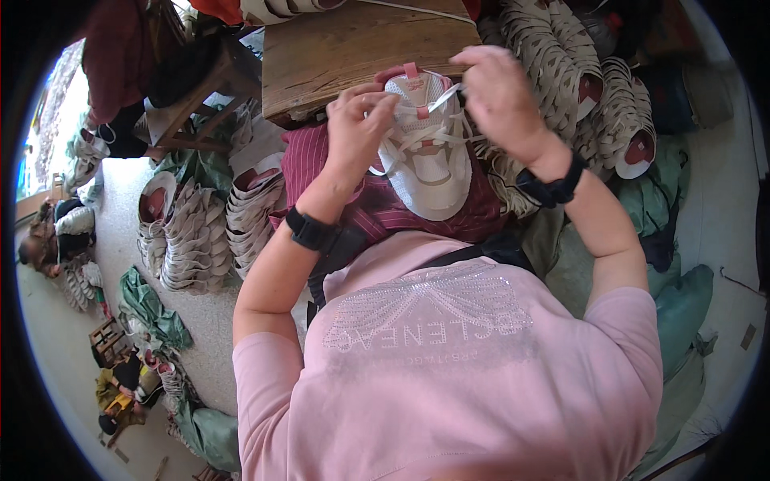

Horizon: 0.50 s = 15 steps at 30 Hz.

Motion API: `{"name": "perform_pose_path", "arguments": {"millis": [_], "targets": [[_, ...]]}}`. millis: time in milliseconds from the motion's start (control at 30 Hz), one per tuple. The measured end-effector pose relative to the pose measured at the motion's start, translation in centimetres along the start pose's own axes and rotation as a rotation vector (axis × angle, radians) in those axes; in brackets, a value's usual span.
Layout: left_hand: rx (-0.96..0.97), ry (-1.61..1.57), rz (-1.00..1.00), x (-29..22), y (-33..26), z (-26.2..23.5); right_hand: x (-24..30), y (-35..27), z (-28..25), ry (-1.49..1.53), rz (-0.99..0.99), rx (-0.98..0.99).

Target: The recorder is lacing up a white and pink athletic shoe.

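Observation:
A white and cream sneaker (433, 191) with pink trim rests on my lap, its toe toward me and its heel near the wooden bench. White shoelaces (443, 98) cross its tongue, with a strand running up toward my right hand. My right hand (504, 100) is raised right of the shoe opening, slightly blurred, its lower fingers curled at the lace and its forefinger reaching left. On the other side, my left hand (358, 128) is curled close to the shoe's collar, thumb and fingers drawn together. What lies between those fingertips is too small to make out.
A worn wooden bench (353, 52) stands just ahead. Nested rows of pale shoe parts flank me, one stack (195, 236) at left and another (626, 120) at right. Green sacks (682, 305) lie to the right. Other people (124, 389) sit working at far left.

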<state>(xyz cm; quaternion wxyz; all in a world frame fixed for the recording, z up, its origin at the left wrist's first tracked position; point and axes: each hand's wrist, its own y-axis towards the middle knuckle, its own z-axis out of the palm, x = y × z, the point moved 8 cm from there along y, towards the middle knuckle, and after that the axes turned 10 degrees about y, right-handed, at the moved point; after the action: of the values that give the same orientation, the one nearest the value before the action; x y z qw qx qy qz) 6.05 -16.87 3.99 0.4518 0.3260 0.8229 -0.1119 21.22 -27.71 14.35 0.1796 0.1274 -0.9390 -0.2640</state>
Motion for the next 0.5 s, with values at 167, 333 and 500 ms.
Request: {"name": "perform_pose_path", "arguments": {"millis": [167,333,500], "targets": [[-0.200,-0.183,-0.172,2.5,-4.4,-1.4,-5.6,-2.4,1.4,0.733,0.437,-0.056],[0.045,0.040,0.053,-1.3,-6.2,0.6,-1.5,-2.6,8.0,1.946,1.028,0.011],[-0.058,0.182,0.112,-1.7,-5.2,-1.7,-5.7,-4.7,6.4,1.798,1.079,-0.215]]}}
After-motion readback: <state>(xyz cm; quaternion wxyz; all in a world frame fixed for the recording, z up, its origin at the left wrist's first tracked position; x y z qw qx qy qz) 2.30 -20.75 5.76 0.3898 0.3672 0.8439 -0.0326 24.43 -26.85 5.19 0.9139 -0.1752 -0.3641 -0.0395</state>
